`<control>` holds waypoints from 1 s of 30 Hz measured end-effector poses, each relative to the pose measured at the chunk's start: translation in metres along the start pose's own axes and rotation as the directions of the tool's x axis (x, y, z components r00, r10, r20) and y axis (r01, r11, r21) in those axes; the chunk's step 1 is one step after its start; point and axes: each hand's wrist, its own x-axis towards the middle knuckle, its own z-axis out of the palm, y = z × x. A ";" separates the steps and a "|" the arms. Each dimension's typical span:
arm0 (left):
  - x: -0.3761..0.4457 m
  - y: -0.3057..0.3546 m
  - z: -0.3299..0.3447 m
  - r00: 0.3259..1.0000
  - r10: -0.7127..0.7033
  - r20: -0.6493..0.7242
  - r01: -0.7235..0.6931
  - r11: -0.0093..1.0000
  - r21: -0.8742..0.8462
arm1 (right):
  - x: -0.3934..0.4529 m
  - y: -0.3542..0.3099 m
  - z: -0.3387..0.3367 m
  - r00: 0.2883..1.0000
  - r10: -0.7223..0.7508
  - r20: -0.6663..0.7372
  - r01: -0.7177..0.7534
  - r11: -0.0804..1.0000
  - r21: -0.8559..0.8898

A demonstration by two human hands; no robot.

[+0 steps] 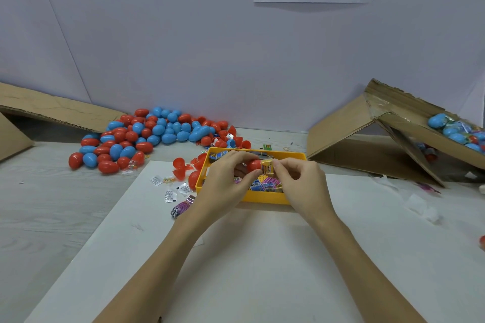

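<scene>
Over a yellow tray (265, 198), my left hand (225, 181) grips a red plastic egg half (254, 164). A small yellow printed packet (267, 167) sticks out of the egg's open end, and my right hand (299, 178) pinches that packet between thumb and fingers. Several small colourful packets (265, 184) lie in the tray under my hands. Both forearms reach in from the bottom of the view.
A heap of red and blue plastic eggs (147, 136) lies at the back left. Loose red egg halves (181, 168) and white sachets (170, 191) sit left of the tray. A tilted cardboard box (409, 123) at right holds wrapped eggs (456, 131). A white sheet (236, 257) covers the table.
</scene>
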 end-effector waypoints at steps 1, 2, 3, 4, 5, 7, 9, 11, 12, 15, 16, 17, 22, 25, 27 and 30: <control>0.000 0.000 0.000 1.000 -0.010 -0.006 0.010 1.000 -0.024 | 0.000 -0.001 0.000 1.000 -0.007 0.012 0.007 1.000 0.007; 0.000 0.000 0.000 1.000 -0.024 -0.011 0.023 0.998 -0.050 | -0.001 -0.002 0.001 1.000 -0.010 0.024 0.010 1.000 0.023; 0.000 0.001 0.000 0.999 -0.040 -0.015 0.039 0.996 -0.075 | 0.000 -0.003 0.001 0.999 -0.004 0.033 0.002 0.999 0.053; 0.000 0.001 -0.001 0.998 -0.058 -0.018 0.056 0.993 -0.100 | -0.001 -0.004 0.001 0.999 0.012 0.040 -0.016 0.995 0.097; 0.000 0.001 -0.001 0.997 -0.075 -0.022 0.072 0.989 -0.126 | -0.001 -0.006 0.001 0.998 0.029 0.047 -0.036 0.989 0.147; 0.001 0.000 -0.002 0.994 -0.104 -0.026 0.098 0.980 -0.171 | -0.001 -0.008 0.000 0.998 0.040 0.052 -0.051 0.974 0.223; 0.001 -0.001 -0.002 0.992 -0.121 -0.026 0.113 0.972 -0.207 | -0.002 -0.009 0.001 0.999 0.028 0.040 -0.037 0.968 0.249; 0.002 -0.001 -0.003 0.991 -0.130 -0.023 0.121 0.963 -0.239 | -0.002 -0.008 0.003 0.999 0.034 0.023 -0.039 0.961 0.273; 0.003 -0.001 -0.003 0.991 -0.132 -0.022 0.123 0.960 -0.251 | -0.002 -0.008 0.003 0.999 0.042 0.015 -0.044 0.956 0.291; 0.003 -0.002 -0.004 0.990 -0.140 -0.024 0.129 0.954 -0.270 | -0.003 -0.009 0.004 0.999 0.032 -0.015 -0.026 0.948 0.318; 0.004 -0.002 -0.004 0.989 -0.143 -0.023 0.132 0.953 -0.274 | -0.003 -0.009 0.003 0.999 0.024 -0.022 -0.015 0.948 0.319; 0.004 -0.002 -0.004 0.989 -0.145 -0.022 0.134 0.951 -0.277 | -0.003 -0.009 0.003 1.000 0.017 -0.024 -0.008 0.948 0.319; 0.003 -0.002 -0.005 0.989 -0.148 0.001 0.141 0.938 -0.317 | -0.004 -0.011 0.003 1.000 0.004 0.015 -0.008 0.948 0.319; 0.002 -0.003 -0.007 0.992 -0.129 -0.004 0.120 0.933 -0.339 | -0.004 -0.012 0.003 0.999 0.021 0.047 -0.036 0.934 0.356; 0.002 -0.002 -0.007 0.995 -0.103 -0.012 0.092 0.930 -0.355 | -0.004 -0.012 0.002 0.996 0.066 0.056 -0.083 0.911 0.404; 0.000 0.001 -0.002 0.997 -0.017 -0.071 -0.005 0.954 -0.298 | -0.004 -0.014 0.002 0.975 0.193 0.112 -0.222 0.785 0.579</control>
